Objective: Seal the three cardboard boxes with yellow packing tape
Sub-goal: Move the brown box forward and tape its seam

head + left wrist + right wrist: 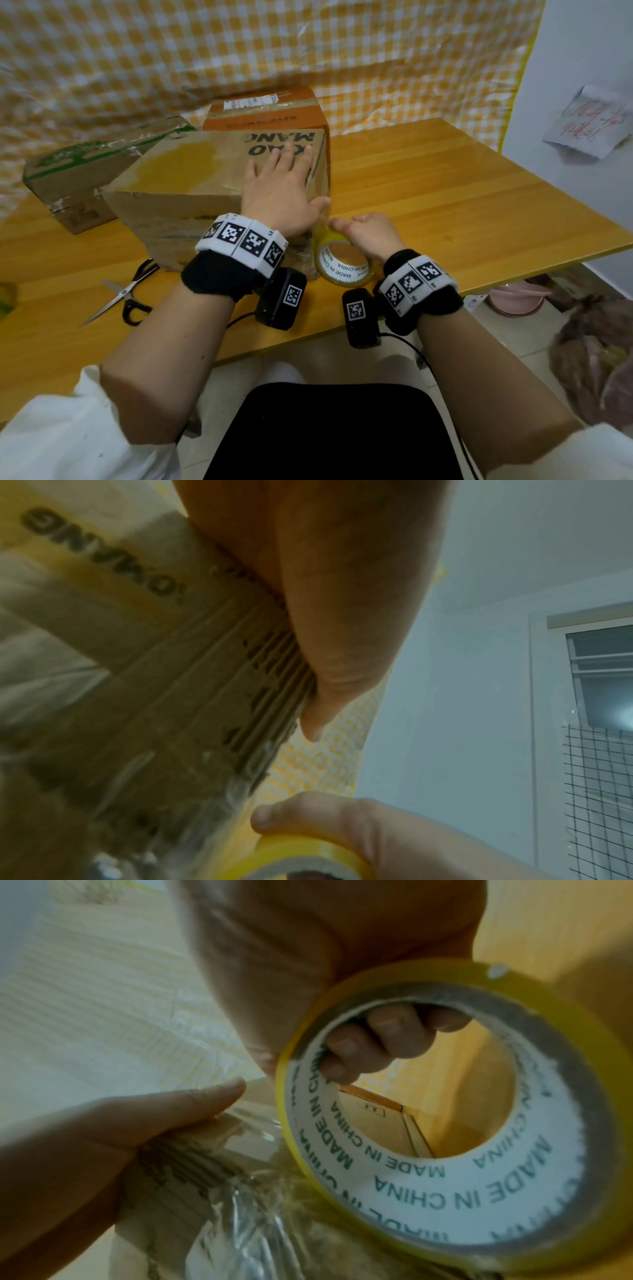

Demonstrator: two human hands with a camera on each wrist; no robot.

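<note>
Left hand (281,192) lies flat, fingers spread, pressing the top of the nearest cardboard box (191,181) on the desk (445,192). Right hand (370,236), just beside it at the box's near corner, grips the yellow tape roll (342,263), fingers curled through the core. Two further boxes stand beyond the left hand

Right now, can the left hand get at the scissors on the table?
Probably yes. The scissors lie in the open on the table, left of the left hand, with nothing between them, but that hand presses flat on the nearest box and must let go first.
</note>
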